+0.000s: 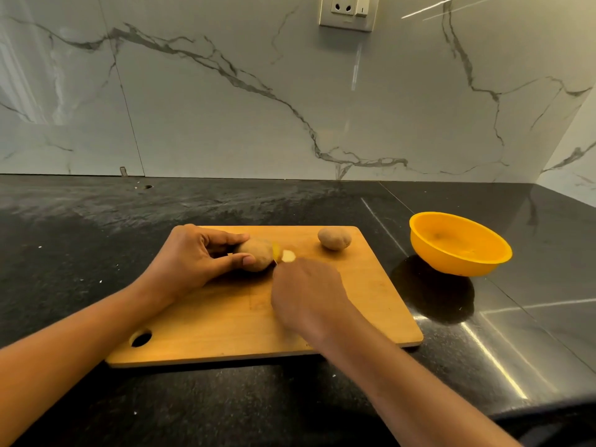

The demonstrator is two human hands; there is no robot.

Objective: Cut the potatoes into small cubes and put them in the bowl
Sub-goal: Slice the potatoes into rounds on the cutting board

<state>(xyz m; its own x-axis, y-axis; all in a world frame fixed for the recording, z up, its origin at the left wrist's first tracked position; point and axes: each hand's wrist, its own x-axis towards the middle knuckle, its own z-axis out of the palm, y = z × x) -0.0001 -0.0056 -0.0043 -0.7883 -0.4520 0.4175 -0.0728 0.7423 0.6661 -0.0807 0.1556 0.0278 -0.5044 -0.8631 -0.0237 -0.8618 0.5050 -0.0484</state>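
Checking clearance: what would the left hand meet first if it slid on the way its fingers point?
The left hand grips the potato in its way; beyond it, likely the cut slice.

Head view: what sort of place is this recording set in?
Most likely a home kitchen: a dark stone countertop against a marble-look wall with a power socket, plus a wooden cutting board carrying potatoes beside a yellow bowl.
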